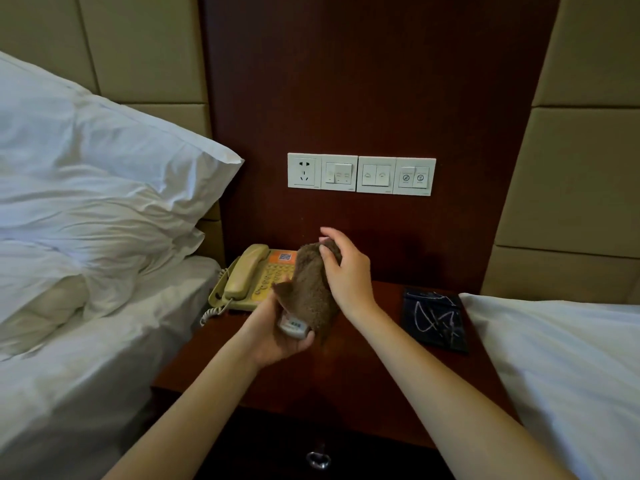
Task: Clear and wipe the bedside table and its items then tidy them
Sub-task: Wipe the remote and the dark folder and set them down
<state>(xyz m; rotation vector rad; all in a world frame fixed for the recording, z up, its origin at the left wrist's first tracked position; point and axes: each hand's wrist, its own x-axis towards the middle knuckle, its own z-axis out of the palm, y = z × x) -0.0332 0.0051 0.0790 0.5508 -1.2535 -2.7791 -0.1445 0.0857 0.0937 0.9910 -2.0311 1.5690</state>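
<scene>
Above the tabletop point(363, 375) middle, the left grip point(277, 339) curls under a small white device point(292, 327), seemingly light, hard and slick; the right grip point(349, 275) pinches the soft brown cloth point(311, 289) draped over it; hold its bare near end.

The left arm point(194, 403) and right arm point(450, 393) reach from the bottom of the frame to the middle. The left hand point(273, 337), palm up, curls round a small white thing point(292, 327). The right hand point(348, 277) grips a brown cloth point(310, 289) above it.
</scene>
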